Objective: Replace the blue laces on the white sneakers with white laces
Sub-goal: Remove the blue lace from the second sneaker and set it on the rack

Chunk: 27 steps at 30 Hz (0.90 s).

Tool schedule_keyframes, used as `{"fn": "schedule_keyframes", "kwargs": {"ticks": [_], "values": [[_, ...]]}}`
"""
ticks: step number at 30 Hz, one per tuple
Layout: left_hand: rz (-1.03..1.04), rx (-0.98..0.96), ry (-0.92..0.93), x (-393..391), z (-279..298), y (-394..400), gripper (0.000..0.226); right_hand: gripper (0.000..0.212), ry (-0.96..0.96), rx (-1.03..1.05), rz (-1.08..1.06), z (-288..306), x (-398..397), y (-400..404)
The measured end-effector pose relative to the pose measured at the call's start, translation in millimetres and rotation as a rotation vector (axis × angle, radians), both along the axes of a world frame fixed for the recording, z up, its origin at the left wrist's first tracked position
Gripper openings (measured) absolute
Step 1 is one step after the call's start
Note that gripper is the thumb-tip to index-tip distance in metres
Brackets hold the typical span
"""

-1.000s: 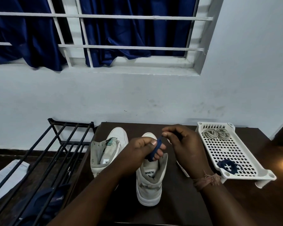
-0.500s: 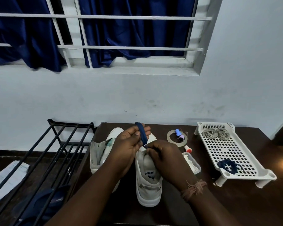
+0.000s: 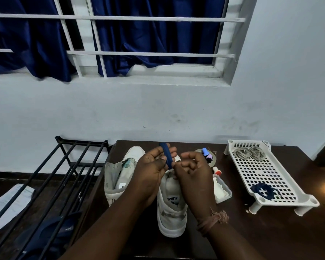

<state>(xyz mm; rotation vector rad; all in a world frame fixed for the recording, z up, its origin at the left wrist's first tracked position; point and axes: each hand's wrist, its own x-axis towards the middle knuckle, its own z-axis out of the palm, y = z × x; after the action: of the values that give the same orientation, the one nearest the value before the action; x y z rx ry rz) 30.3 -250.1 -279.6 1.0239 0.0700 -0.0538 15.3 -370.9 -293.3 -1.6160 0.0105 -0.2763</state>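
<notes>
Blue lace [image 3: 166, 154] pinched in left hand [image 3: 150, 171], run upright above sneaker [image 3: 172, 207] near table's back edge; right hand [image 3: 192, 175] curled just beside, lower end (grip unclear). Upward pull judged next.

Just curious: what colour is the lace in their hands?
Dark blue lace, head view.

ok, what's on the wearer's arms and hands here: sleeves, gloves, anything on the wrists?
Both forearms are bare, no sleeves in view, and no gloves. The right hand has a frayed brownish thread band wound round its wrist, loose ends sticking out. The left hand and its wrist show nothing worn. No rings visible.
</notes>
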Motion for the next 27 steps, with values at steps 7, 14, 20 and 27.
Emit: {"fn": "schedule_keyframes", "kwargs": {"ticks": [7, 14, 20, 27], "values": [[0.01, -0.001, -0.028, -8.8, -0.1, -12.0, 0.033, 0.018, -0.048, -0.083, -0.114, -6.1, -2.0, 2.4], [0.084, 0.096, -0.059, -16.2, -4.3, -22.0, 0.058, 0.017, -0.145, -0.414, -0.158, -17.0, -2.1, 10.7], [0.111, 0.233, -0.085, -19.8, -7.9, -28.4, 0.061, 0.015, -0.196, -0.428, -0.212, -11.0, -3.4, 8.1], [0.075, 0.24, -0.123, -16.2, -2.7, -25.5, 0.042, 0.035, -0.208, -0.372, -0.111, -6.7, -3.7, 3.6]]}}
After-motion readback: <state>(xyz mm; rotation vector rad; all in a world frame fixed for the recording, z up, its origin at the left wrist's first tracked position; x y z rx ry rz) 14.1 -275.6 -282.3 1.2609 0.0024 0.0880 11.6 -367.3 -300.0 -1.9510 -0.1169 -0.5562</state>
